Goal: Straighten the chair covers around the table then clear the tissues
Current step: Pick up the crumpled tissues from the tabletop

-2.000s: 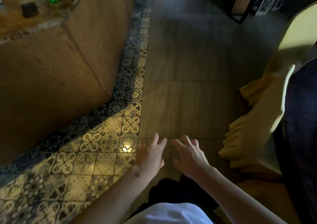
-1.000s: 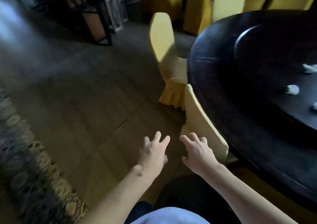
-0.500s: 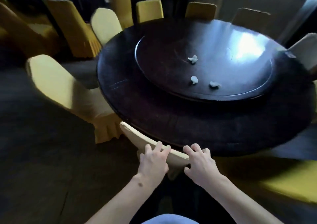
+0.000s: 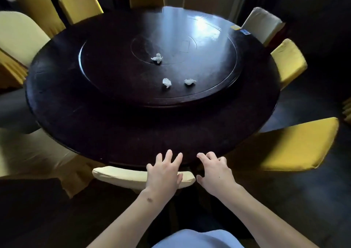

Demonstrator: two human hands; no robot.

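Note:
A round dark table (image 4: 117, 126) carries a raised turntable (image 4: 117, 88) with three crumpled white tissues: one near its middle (image 4: 157, 58), two nearer me (image 4: 167, 82) (image 4: 190, 81). Right below me is the top of a pale yellow covered chair back (image 4: 121, 175). My left hand (image 4: 164, 173) lies over the right end of that chair back with fingers spread. My right hand (image 4: 215, 171) hovers just right of the chair back, fingers loosely bent, holding nothing.
Yellow covered chairs ring the table: a large one at the right (image 4: 296, 145), two at the upper right (image 4: 288, 61) (image 4: 263, 24), several at the back (image 4: 80, 4) and a pale one at the left (image 4: 19, 37). Dark floor surrounds them.
My view swung from the tiled floor round to the table. Both hands came onto the near chair back; the chair top now lies level below me and my right hand is off its end.

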